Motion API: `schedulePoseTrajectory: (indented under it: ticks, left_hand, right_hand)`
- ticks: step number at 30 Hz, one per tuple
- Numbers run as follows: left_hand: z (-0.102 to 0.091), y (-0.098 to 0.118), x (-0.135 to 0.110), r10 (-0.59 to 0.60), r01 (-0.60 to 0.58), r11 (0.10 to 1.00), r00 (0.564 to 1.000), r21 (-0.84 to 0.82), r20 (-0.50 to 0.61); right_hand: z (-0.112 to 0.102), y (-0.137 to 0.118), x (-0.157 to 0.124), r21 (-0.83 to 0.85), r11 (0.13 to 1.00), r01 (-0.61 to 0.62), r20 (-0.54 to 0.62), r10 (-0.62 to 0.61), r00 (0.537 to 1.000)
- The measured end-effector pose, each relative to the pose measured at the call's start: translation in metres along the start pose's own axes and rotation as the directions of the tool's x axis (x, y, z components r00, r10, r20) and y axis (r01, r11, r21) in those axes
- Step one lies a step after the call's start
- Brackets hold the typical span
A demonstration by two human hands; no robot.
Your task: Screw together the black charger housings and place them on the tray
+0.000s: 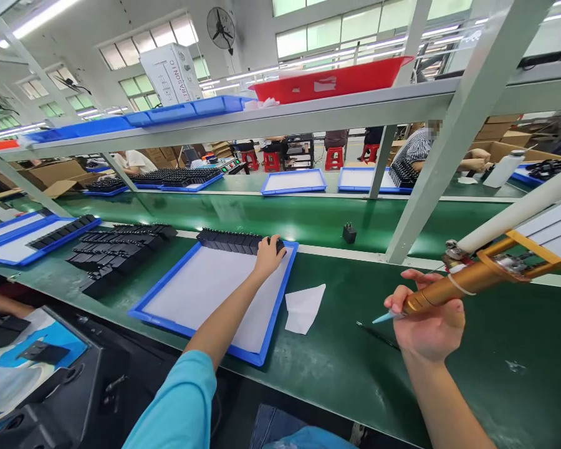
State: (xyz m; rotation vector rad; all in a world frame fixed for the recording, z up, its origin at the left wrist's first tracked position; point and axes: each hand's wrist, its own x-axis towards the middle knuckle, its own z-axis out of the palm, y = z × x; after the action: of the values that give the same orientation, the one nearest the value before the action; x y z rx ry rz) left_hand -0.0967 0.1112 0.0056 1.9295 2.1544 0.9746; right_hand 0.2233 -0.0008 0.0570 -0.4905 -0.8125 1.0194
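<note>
My left hand (pixel 268 255) reaches to the far right corner of a blue-rimmed tray (pixel 272 321) lined with white. Its fingers close on a black plug adapter (pixel 280 245) at the right end of a row of black adapters (pixel 229 241) along the tray's far edge. In my right hand (pixel 430 330) is a gold dispensing pen (pixel 444 292) with a light-blue tapered tip pointing left, raised above the green bench. Beneath that tip a thin dark pen-like tool (pixel 378 335) lies on the bench. A torn white paper (pixel 305 308) rests between tray and tool.
Stacked black adapters (pixel 121 249) stand left of the tray. A single adapter (pixel 350 233), prongs up, sits on the green belt (pixel 303 215). A slanted shelf post (pixel 430 181) rises at right. Another person's arm (pixel 4 304) shows at left, beside a black machine (pixel 93 380).
</note>
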Motion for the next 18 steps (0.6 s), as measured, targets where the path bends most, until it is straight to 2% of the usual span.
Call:
schedulePoseTrajectory:
  ticks: [3, 5, 9, 13, 16, 18]
  left_hand:
    - [0.018, -0.001, 0.009, -0.034, 0.041, 0.993, 0.997, 0.109, -0.064]
    - [0.023, -0.004, 0.009, -0.010, 0.025, 0.986, 0.996, 0.162, -0.092]
    - [0.023, -0.015, 0.007, 0.092, -0.065, 0.967, 0.991, 0.248, -0.098]
    - [0.019, -0.024, 0.008, 0.183, -0.114, 0.904, 0.974, 0.412, -0.132]
    - [0.016, -0.020, 0.011, 0.212, -0.114, 0.885, 0.962, 0.452, -0.172]
    - [0.016, -0.007, 0.017, 0.237, -0.148, 0.904, 0.954, 0.401, -0.182]
  right_hand:
    - [0.000, 0.001, 0.000, 0.004, 1.000, 0.014, 0.009, -0.014, 1.000]
    - [0.000, 0.001, 0.000, 0.010, 1.000, 0.014, 0.011, -0.014, 1.000]
    - [-0.002, 0.002, 0.000, 0.024, 1.000, 0.006, 0.028, -0.007, 1.000]
    - [-0.003, 0.003, -0.001, 0.029, 1.000, 0.006, 0.043, -0.008, 0.999]
    - [-0.002, 0.004, -0.002, 0.046, 0.999, 0.010, 0.043, -0.012, 0.999]
    - [0.000, 0.004, -0.003, 0.061, 0.998, 0.004, 0.048, -0.007, 0.999]
